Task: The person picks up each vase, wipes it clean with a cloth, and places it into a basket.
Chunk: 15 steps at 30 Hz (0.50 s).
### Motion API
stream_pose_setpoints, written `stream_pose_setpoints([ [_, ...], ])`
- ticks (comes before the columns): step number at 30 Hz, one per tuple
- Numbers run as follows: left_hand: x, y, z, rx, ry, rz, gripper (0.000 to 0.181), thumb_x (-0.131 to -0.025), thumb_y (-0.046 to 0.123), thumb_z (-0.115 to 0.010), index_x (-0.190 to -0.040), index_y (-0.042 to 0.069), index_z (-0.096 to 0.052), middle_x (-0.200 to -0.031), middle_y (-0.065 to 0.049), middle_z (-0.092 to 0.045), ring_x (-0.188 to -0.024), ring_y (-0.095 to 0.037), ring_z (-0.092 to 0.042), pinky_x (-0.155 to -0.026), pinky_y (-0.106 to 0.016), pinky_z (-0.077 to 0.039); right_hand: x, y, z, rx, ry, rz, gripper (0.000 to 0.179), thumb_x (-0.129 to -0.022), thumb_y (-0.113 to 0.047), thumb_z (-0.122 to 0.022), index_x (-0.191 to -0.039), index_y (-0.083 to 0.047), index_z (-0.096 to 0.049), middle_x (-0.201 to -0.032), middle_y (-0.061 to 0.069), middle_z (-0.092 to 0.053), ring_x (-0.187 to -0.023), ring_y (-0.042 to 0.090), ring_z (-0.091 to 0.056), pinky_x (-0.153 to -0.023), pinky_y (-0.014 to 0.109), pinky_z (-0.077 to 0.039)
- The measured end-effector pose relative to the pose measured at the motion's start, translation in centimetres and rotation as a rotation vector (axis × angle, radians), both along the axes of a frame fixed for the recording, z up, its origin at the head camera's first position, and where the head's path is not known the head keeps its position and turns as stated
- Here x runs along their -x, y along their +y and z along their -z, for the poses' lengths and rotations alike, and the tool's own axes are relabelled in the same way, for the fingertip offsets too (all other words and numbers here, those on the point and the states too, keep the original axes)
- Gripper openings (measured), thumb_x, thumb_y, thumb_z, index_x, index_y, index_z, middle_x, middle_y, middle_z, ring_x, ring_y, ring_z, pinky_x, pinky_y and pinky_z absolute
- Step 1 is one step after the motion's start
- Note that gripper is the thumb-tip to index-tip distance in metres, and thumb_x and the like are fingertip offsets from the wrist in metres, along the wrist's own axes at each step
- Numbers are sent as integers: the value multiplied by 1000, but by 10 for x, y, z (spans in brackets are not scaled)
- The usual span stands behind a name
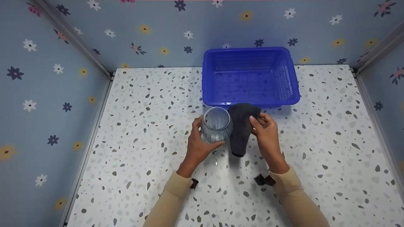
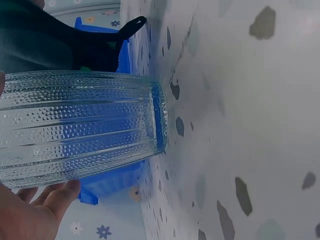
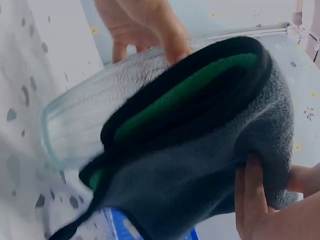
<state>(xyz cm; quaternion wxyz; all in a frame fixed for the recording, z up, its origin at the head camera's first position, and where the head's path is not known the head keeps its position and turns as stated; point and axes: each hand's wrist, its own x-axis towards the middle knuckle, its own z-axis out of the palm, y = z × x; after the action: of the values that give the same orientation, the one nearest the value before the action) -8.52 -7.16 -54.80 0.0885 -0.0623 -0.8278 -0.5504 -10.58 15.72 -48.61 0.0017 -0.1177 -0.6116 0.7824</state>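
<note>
A clear ribbed glass vase is gripped by my left hand, fingers around its far left side and thumb at the near side. In the left wrist view the dotted, ribbed vase shows its base close to the tabletop; whether it touches cannot be told. My right hand pinches a folded dark grey cloth beside the vase's right side. The right wrist view shows the cloth with green inside its folds, a black edge and a hanging loop.
Behind the hands a blue plastic basket with slotted sides stands against the flowered back wall. The speckled white tabletop spreads around, with flowered panels at both sides.
</note>
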Motion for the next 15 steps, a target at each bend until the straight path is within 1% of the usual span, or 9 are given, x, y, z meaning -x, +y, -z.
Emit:
stream_pose_setpoints([
  [4, -2, 6, 0, 6, 21, 14, 113, -71, 27, -101, -158, 8, -31, -154, -19, -49, -137, -35, -53, -109, -51, -50, -2, -4, -3, 55, 21, -28, 30, -106, -2, -60, -135, 5, -55, -116, 7, -71, -99, 16, -72, -81, 31, -61],
  [7, -3, 9, 1, 1, 40, 16, 112, -71, 27, -101, -157, 9, -32, -152, -19, -51, -135, -34, -54, -108, -51, -51, -7, -4, -3, 73, 78, -53, 27, -105, 0, -57, -132, 4, -55, -118, 9, -69, -102, 19, -71, -84, 32, -61],
  [11, -3, 12, 2, 11, 51, 0, 111, -71, 27, -101, -156, 9, -32, -154, -18, -50, -136, -33, -55, -108, -50, -51, -15, -2, 3, -15, 219, -104, 31, -98, 11, -59, -128, 7, -58, -123, 9, -67, -111, 19, -69, -89, 31, -59],
  [13, -3, 13, 1, 19, 50, -3, 111, -71, 28, -101, -155, 8, -32, -155, -18, -50, -136, -34, -56, -108, -50, -52, -17, -1, 7, -110, 309, -138, 36, -94, 16, -62, -129, 12, -59, -126, 10, -66, -115, 18, -68, -93, 31, -58],
  [15, -3, 13, -1, 27, 39, 8, 111, -71, 29, -101, -155, 7, -31, -156, -19, -49, -137, -36, -56, -107, -51, -51, -17, -1, 9, -205, 395, -161, 39, -91, 19, -67, -129, 16, -60, -127, 12, -66, -117, 16, -67, -95, 31, -58],
])
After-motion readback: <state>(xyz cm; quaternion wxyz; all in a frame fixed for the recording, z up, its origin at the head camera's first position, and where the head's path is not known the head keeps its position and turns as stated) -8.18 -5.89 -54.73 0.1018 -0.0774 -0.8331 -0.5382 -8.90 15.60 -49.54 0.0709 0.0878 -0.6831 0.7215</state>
